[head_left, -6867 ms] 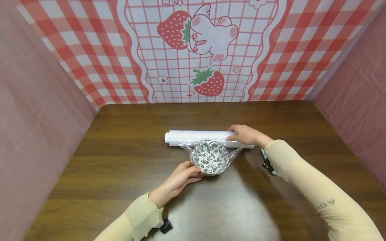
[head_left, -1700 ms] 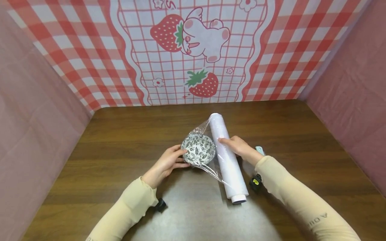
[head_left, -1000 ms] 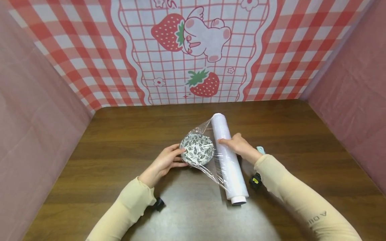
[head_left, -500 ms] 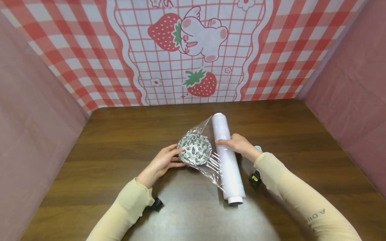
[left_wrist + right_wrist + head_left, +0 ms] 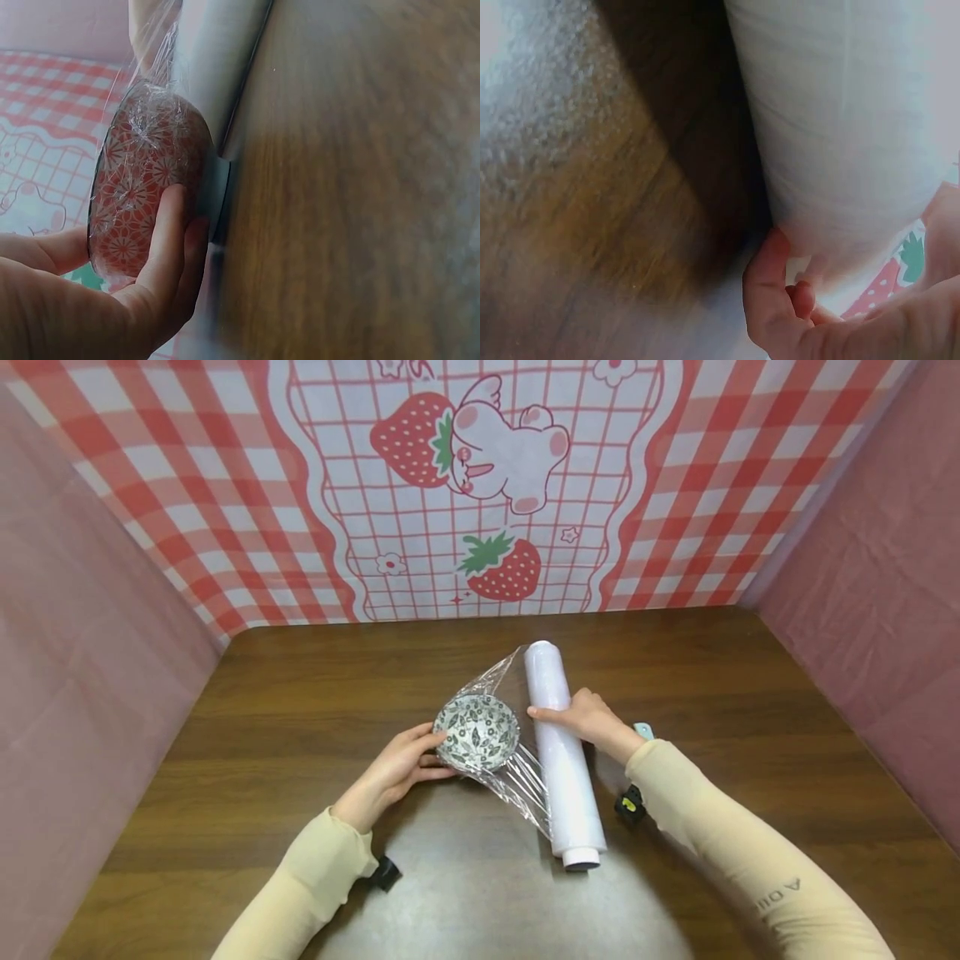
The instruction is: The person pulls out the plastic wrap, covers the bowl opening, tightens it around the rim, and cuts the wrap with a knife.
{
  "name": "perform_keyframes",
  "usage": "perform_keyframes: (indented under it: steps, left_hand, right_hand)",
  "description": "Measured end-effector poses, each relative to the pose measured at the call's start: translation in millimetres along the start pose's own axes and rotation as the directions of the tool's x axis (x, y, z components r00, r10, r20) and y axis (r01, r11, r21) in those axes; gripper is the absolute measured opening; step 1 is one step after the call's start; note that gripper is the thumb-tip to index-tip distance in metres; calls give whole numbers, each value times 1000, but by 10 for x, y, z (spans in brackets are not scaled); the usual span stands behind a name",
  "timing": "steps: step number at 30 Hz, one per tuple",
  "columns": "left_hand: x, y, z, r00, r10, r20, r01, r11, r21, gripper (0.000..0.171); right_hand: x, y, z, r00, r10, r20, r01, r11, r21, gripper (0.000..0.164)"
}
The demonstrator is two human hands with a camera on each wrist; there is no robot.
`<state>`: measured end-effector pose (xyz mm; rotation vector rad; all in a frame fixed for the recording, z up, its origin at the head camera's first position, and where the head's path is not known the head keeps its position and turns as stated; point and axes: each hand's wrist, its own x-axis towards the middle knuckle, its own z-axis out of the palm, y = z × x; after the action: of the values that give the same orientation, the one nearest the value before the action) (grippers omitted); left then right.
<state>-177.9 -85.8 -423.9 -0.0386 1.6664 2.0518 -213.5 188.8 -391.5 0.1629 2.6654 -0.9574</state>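
Observation:
My left hand (image 5: pixel 397 764) grips the left side of a small bowl (image 5: pixel 477 732), thumb at the rim and fingers against the outer wall. Dark leaves and flowers decorate the bowl's inside; its outside is red with pale flowers, seen in the left wrist view, above a plain foot. Clear plastic film covers the bowl, creased over its wall. From there a stretched sheet of film (image 5: pixel 525 789) runs to the white roll of plastic wrap (image 5: pixel 570 785) at the right. My right hand (image 5: pixel 588 718) grips the roll around its middle, thumb across the top; its other fingers curl at the far side.
A light blue piece (image 5: pixel 642 730) with a hole shows beside the right sleeve, the rest of it hidden by the arm. The brown wooden table (image 5: pixel 300 693) meets a red checked cloth (image 5: pixel 262 552) at the back and pink cloth at both sides.
Several seconds ago the roll lay crosswise behind the bowl; now it lies lengthwise to the bowl's right. In the last second the bowl has slid slightly left, away from the roll, in the left hand.

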Motion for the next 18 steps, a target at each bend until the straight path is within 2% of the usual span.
perform_keyframes:
  steps: [4,11,15,18]
  left_hand:
    - [-7,2,-5,1000,1,9,-1,1000,2,50]
    - [-14,14,-31,1000,-6,24,5,999,39,51]
    - [-11,16,-55,1000,-4,7,4,997,79,51]
    - [-20,29,-66,1000,4,-3,-3,995,104,50]
  right_hand:
    - [1,15,21,1000,-21,-23,21,1000,0,76]
    - [11,54,39,1000,-11,6,11,999,49,83]
    - [15,82,34,1000,-17,14,16,996,83,75]
    - [-4,107,-12,999,-17,32,12,989,150,73]
